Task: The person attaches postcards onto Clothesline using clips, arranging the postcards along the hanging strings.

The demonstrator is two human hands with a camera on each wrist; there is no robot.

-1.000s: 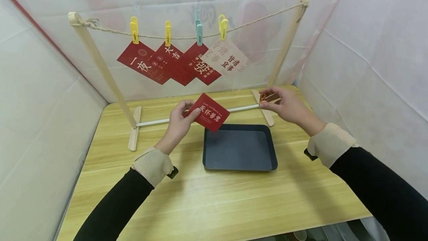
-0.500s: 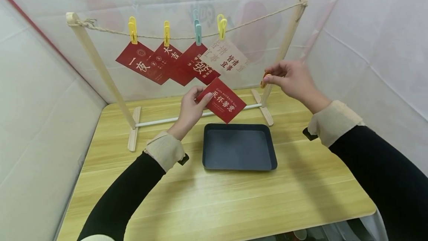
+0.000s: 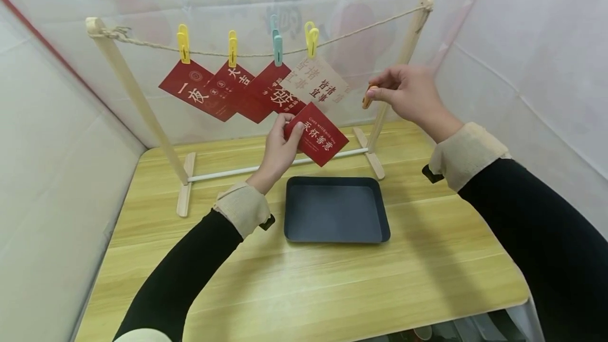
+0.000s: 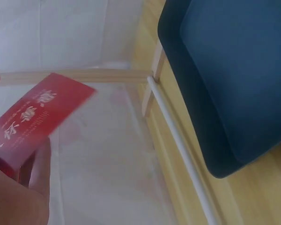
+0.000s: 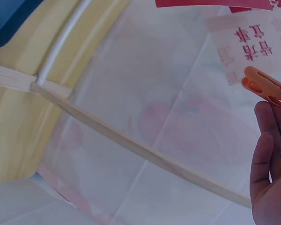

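Note:
My left hand (image 3: pixel 281 148) pinches a red card (image 3: pixel 317 135) with white lettering between thumb and fingers, below the hanging cards. To the right, my right hand (image 3: pixel 409 96) pinches an orange clothespin (image 3: pixel 368 97) in front of the right post. In the right wrist view the orange clothespin (image 5: pixel 267 85) points away from the fingers. Above, a twine line (image 3: pixel 366 32) carries a pale card (image 3: pixel 317 82) under a yellow clothespin (image 3: pixel 311 40), and red cards (image 3: pixel 187 90) under two yellow clothespins and one teal clothespin (image 3: pixel 277 49). The held card overlaps the lowest hanging red card in the head view.
A dark grey tray (image 3: pixel 337 210) lies on the wooden table (image 3: pixel 266 289). The rack has a left post (image 3: pixel 138 102), a right post (image 3: pixel 408 49) and a white crossbar (image 3: pixel 223 173) near the tabletop. Pale sheet walls stand behind and at both sides.
My left hand has raised the red card up and to the right, towards the line. My right hand has lifted the orange clothespin from beside the crossbar's right end to above it.

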